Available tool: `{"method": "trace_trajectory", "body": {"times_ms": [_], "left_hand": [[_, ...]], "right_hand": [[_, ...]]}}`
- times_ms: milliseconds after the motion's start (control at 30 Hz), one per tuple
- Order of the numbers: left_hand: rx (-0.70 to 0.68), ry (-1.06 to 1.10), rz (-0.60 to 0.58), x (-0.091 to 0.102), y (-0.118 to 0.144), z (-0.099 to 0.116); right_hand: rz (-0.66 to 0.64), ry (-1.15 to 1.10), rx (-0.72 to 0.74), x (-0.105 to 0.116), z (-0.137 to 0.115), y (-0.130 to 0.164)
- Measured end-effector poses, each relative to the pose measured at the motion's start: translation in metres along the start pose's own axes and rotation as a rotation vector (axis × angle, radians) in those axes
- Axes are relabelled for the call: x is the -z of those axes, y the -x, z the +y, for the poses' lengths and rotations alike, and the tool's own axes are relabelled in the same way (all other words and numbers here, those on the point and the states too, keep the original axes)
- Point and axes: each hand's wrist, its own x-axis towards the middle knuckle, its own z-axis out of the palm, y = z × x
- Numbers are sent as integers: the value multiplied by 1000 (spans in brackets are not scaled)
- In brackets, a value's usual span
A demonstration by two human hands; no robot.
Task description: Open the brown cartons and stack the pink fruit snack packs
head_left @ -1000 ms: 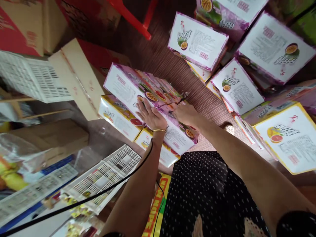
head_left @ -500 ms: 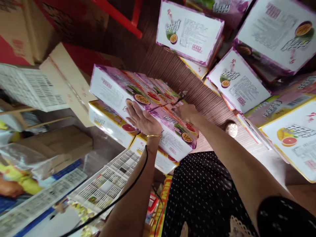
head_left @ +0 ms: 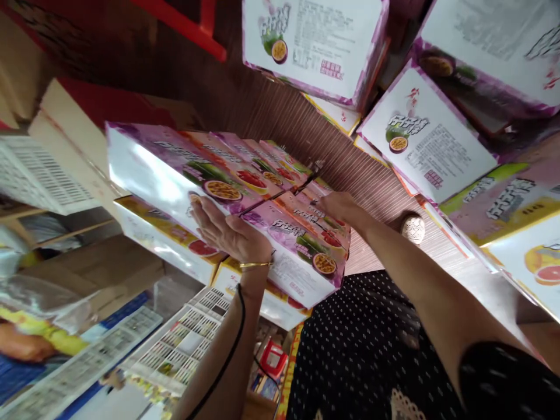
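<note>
Purple, orange and green fruit-printed cartons (head_left: 301, 233) stand in a tight row, topping yellow-edged cartons (head_left: 175, 245). With its fingers stretched out, my left hand (head_left: 234, 236) lies against the white end face of the purple cartons, near the gap between two groups. It wears a gold bracelet and a black cord on the wrist. My right hand (head_left: 339, 207) rests over the top of the cartons at the far side, its fingers laid across the printed tops and partly hidden. Passion fruit and red grapefruit pictures show on the tops.
More purple-edged cartons (head_left: 315, 46) are stacked at the upper right, with a yellow-edged carton (head_left: 525, 251) below. A white plastic crate (head_left: 188, 332) stands at lower left. A brown box (head_left: 65, 122) and a red stool leg (head_left: 184, 23) lie beyond. A shoe (head_left: 412, 227) shows on the floor.
The view has shifted, and the carton row appears larger and further left. My left hand stays against the end faces; my right hand remains on the far side of the tops.
</note>
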Motion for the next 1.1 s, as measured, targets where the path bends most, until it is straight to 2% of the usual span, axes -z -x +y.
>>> {"method": "trace_trajectory", "body": {"times_ms": [67, 100, 167, 233, 300, 333, 400, 500, 567, 633, 700, 767, 833, 900, 967, 1033, 1100], "left_hand": [[-37, -6, 11, -2, 1, -3], [-50, -4, 18, -3, 1, -4], [-60, 6, 35, -4, 2, -4], [-52, 12, 56, -3, 1, -2], [-46, 3, 43, -3, 0, 1], [-46, 0, 37, -2, 0, 2], [-46, -4, 21, -2, -1, 3], [-35, -16, 10, -3, -1, 0], [-41, -31, 6, -5, 0, -4], [-53, -37, 21, -7, 0, -8], [-61, -39, 20, -7, 1, -9], [-51, -40, -1, -6, 2, -6], [-31, -33, -14, -5, 2, -1], [-12, -31, -18, -3, 2, 4], [4, -36, -17, -3, 2, 7], [24, -40, -9, -4, 2, 6], [17, -49, 3, -6, 1, 0]], "right_hand": [[-9, -13, 37, -20, -6, -25], [-20, -11, 35, -33, -5, -24], [-77, -2, 20, -59, 7, 3], [-172, 9, 4, -75, 26, 44], [-215, 20, -53, -77, 45, 72], [-199, 20, -94, -73, 51, 74], [-107, 0, -180, -59, 56, 49], [-2, -64, -165, -44, 46, -33], [8, -89, -76, -51, 38, -78], [-19, -84, -13, -72, 39, -89], [-88, -51, -13, -101, 51, -63], [-179, -6, -35, -123, 72, -17], [-233, 40, -81, -131, 92, 22], [-197, 44, -171, -123, 105, 32], [-87, -11, -228, -105, 104, 7], [16, -92, -206, -86, 92, -45], [46, -124, -146, -75, 75, -104]]}}
